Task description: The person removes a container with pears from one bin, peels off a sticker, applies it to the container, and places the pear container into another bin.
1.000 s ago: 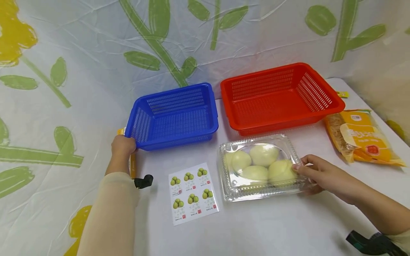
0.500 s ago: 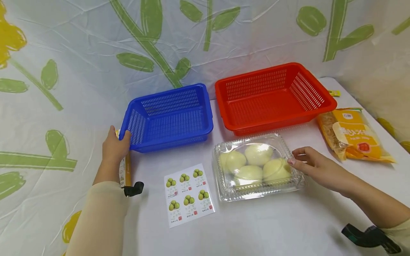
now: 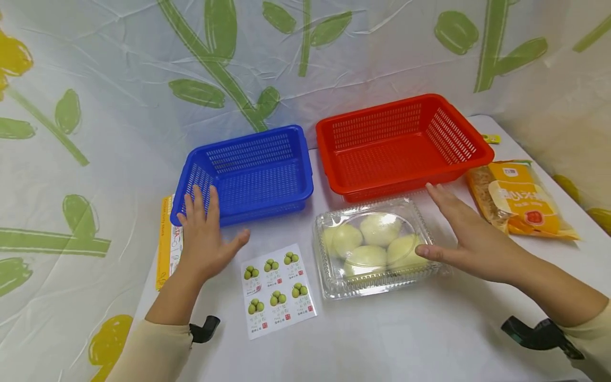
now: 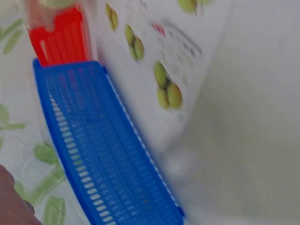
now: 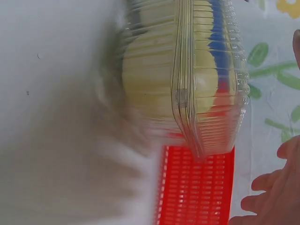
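Observation:
In the head view, a clear plastic clamshell box (image 3: 372, 284) of pale yellow-green fruit (image 3: 366, 260) rests on the white table, its lid down. My right hand (image 3: 470, 241) is spread beside the box's right end, fingers straight, holding nothing; the right wrist view shows fingers (image 5: 276, 187) apart from the box. My left hand (image 3: 202, 239) is spread in front of the blue basket (image 3: 260, 180), covering part of its near left corner; whether it touches the basket I cannot tell. A sheet of fruit stickers (image 3: 278, 292) lies between the hands, one sticker's corner lifted.
Behind the clamshell stands a red basket (image 3: 386, 154). An orange food packet (image 3: 525, 199) lies at the right, with a small yellow packet (image 3: 491, 139) beyond it. A yellow-and-white box (image 3: 167, 244) lies left of the blue basket. A patterned cloth (image 3: 133, 95) hangs behind and at the left.
My left hand has let go of the blue basket's left corner and come forward to the right, fingers spread. My right hand has let go of the clamshell and opened beside it.

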